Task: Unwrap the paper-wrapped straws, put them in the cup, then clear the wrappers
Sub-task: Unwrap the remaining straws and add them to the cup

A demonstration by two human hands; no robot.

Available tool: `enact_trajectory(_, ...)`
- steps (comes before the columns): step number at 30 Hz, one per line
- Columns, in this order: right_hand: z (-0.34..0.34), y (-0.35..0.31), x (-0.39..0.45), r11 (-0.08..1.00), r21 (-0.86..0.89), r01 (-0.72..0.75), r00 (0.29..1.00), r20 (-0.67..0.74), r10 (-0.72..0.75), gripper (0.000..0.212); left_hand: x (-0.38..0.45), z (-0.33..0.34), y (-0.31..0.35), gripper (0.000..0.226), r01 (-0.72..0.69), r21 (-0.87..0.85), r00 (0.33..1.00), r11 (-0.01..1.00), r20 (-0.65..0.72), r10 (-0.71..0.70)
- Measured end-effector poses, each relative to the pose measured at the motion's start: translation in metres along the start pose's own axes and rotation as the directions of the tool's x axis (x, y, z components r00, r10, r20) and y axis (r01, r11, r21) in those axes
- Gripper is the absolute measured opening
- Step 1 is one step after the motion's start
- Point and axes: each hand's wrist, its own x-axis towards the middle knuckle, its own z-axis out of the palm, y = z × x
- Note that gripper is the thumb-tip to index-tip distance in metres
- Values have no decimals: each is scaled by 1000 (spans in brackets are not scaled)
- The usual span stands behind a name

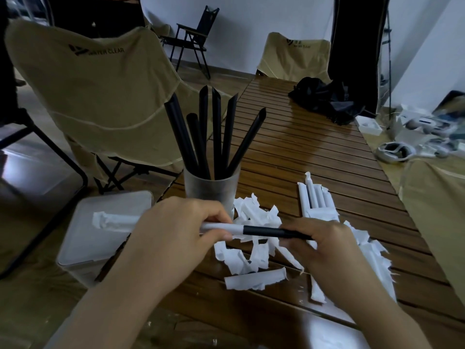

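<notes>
Slatted brown wooden desk [314, 152] noted. My left hand [173, 230] pinches the white paper sleeve [214, 226]; right hand [324, 245] grips the half-bared black plastic straw [271, 231]. Unwrapping underway; next I'd judge: pull free, drop into frosted cup [212, 190] beyond both hands.

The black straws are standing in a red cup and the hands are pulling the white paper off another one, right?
Not quite: the head view shows the cup is frosted, see-through plastic, not red. The rest holds: black straws stand in it, and the left hand and right hand are pulling the white paper wrapper off another black straw.
</notes>
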Motion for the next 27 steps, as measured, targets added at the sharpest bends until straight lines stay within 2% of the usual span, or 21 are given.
enact_trajectory(5, 1, 1, 0, 973, -210, 98, 994, -18, -104, 13, 0, 1, -2, 12, -2, 1, 1000, 1000, -4, 2)
enact_trajectory(7, 8, -12, 1, 968, -197, 152, 988, -10, -157, 20, 1, 4, 2, 14, -18, -12, 1000, 1000, 16, 18)
enact_trajectory(10, 18, -22, 3, 969, -106, 222, 975, 9, -222, 18, 3, 8, 9, 19, -66, -31, 997, 997, 48, 67)
enact_trajectory(12, 17, -19, 3, 979, -51, 200, 980, -17, -201, 15, 3, 8, 10, 25, -86, -32, 995, 996, 44, 88)
enact_trajectory(15, 7, -5, 1, 994, -13, 113, 991, -73, -114, 12, 1, 4, 2, 38, -85, 55, 996, 995, -8, 85)
enact_trajectory(17, 0, 1, 0, 996, -29, 88, 994, -63, -89, 11, 1, 0, -4, 35, -97, 96, 995, 991, -18, 99)
enact_trajectory(20, -3, 2, -2, 996, -24, 85, 996, 40, -84, 14, 3, -6, -3, 12, -136, 104, 990, 985, -30, 140)
enact_trajectory(23, -1, -8, -3, 992, -26, 127, 986, 107, -124, 17, 4, -7, -2, 22, -180, 74, 984, 981, -4, 181)
enact_trajectory(27, 0, -21, -1, 972, -107, 210, 977, 66, -204, 21, 4, -3, -1, 28, -213, -24, 977, 977, 5, 213)
